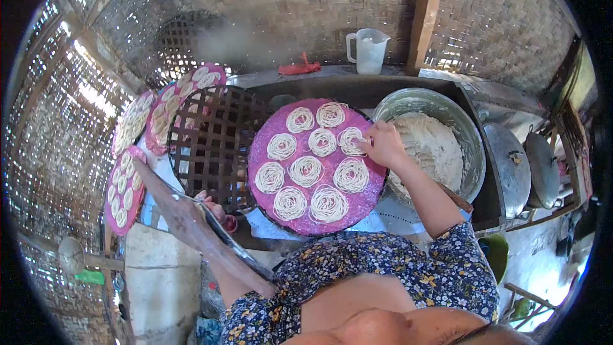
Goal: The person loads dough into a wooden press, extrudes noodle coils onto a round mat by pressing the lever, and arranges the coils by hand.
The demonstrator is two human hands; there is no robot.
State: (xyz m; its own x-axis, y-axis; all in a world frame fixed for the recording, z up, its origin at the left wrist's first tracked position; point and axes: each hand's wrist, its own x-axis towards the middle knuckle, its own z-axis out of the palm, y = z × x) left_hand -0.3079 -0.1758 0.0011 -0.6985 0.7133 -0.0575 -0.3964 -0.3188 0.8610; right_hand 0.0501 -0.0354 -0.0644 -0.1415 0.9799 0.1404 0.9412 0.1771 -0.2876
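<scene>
A round pink tray carries several coiled nests of pale noodle strands. My right hand reaches over its right edge, with fingers pinched at the noodle nest there. On the left, my left hand shows only in part, its curled fingers against the far side of a long wooden tool with a metal strip. That tool rises close to the camera and hides most of the left forearm. Right of the tray, a large metal basin holds a mass of pale dough.
A dark openwork woven tray leans beside the pink one. More pink trays with nests stand at far left. A wooden stick crosses the basin's front. Behind are a plastic jug and red plastic; metal lids stand right.
</scene>
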